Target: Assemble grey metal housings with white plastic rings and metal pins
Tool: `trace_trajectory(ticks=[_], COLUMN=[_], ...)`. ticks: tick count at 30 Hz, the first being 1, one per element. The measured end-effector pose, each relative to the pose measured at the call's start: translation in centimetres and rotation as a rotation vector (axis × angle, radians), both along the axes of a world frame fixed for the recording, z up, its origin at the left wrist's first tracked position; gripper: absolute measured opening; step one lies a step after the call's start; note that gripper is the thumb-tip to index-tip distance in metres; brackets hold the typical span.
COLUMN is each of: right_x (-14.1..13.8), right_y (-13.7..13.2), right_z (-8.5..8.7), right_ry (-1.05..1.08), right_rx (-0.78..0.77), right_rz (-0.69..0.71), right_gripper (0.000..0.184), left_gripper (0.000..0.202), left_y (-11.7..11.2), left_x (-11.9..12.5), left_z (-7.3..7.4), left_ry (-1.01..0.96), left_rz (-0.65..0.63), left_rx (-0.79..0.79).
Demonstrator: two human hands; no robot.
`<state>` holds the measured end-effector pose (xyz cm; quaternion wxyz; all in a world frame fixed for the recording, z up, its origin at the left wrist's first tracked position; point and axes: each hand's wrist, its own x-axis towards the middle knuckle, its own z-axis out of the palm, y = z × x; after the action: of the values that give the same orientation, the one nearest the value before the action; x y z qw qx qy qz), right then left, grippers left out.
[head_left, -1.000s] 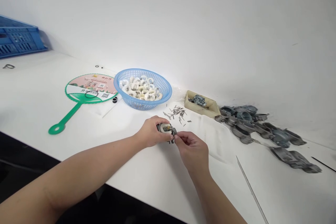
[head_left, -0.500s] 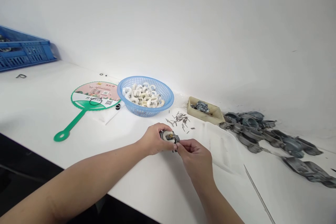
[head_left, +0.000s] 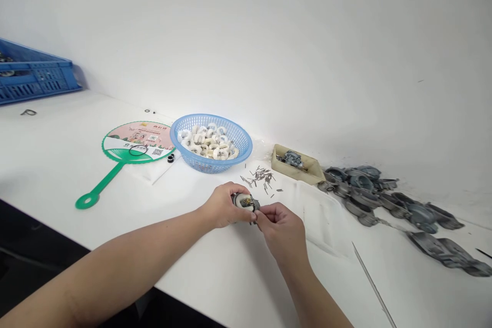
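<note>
My left hand (head_left: 222, 206) is closed around a small grey metal part with a white ring (head_left: 244, 201), held just above the white table (head_left: 57, 164). My right hand (head_left: 280, 225) pinches at the right side of that same part, fingertips pressed together; whether a pin is between them is too small to tell. A scatter of thin metal pins (head_left: 259, 177) lies just beyond the hands. A blue basket (head_left: 188, 156) of white rings sits behind them to the left.
A beige tray (head_left: 307, 170) with grey parts and a row of grey metal castings (head_left: 384, 195) run along the wall at right. A long thin rod (head_left: 371, 284) lies at right front. A green-handled paper fan (head_left: 126, 151) and a blue crate (head_left: 31, 74) are at left.
The hands stay together on the part with only slight finger movement. The view has shifted a little, mostly downward.
</note>
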<state>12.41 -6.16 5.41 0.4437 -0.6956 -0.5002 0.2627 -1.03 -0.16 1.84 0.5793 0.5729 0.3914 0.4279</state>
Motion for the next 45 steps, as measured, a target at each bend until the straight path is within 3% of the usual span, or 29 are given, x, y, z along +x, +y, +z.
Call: trace_trajectory(ticks=[8, 15, 21, 29, 35, 45], right_x=[0.0, -0.5, -0.3, 0.5, 1.0, 0.7], right_y=[-0.1, -0.2, 0.4, 0.3, 0.6, 0.6], right_z=[0.2, 0.5, -0.1, -0.8, -1.3, -1.9], right_ry=[-0.044, -0.168, 0.031, -0.098, -0.030, 0.060], right_rx=[-0.011, 0.030, 0.015, 0.120, 0.131, 0.139], right_rz=[0.031, -0.046, -0.002, 0.097, 0.090, 0.069], right_gripper=[0.014, 0.009, 0.013, 0.021, 0.022, 0.025], left_gripper=[0.050, 0.049, 0.049, 0.049, 0.042, 0.034], left_y=[0.0, -0.1, 0.1, 0.3, -0.2, -0.4], left_x=[0.0, -0.1, -0.2, -0.7, -1.0, -1.3], left_z=[0.0, 0.0, -0.2, 0.1, 0.5, 0.7], left_ry=[0.017, 0.073, 0.027, 0.101, 0.192, 0.231], left_rz=[0.012, 0.023, -0.003, -0.014, -0.013, 0.019], left_rx=[0.070, 0.178, 0.133, 0.150, 0.295, 0.270])
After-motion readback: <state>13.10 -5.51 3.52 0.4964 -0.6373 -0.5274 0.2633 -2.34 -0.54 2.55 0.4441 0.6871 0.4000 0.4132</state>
